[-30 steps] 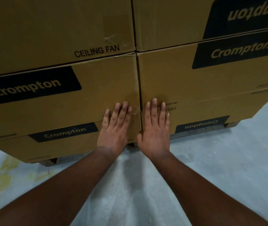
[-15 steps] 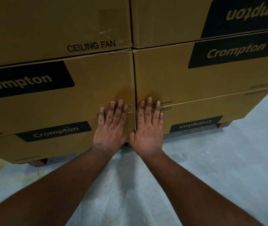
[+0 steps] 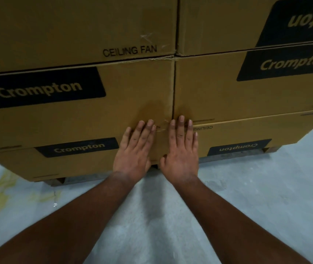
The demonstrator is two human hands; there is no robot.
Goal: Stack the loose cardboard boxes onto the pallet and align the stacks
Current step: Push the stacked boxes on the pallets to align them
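Left stack (image 3: 72, 115): stood on the pallet (image 3: 56, 181), flush against the right stack (image 3: 247, 100).
Left hand (image 3: 132, 155): laid flat, fingers straight, nothing gripped, against the left bottom box (image 3: 87, 164).
Right hand (image 3: 180, 153): pressed flat, nothing held, on the right bottom box (image 3: 233, 134).

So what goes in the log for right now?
step: aligning | left hand: flat on bottom-left box | right hand: flat on bottom-right box

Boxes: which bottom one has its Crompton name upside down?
The bottom right box, under the right hand. Its label reads upside down; the bottom left box has an upright label.
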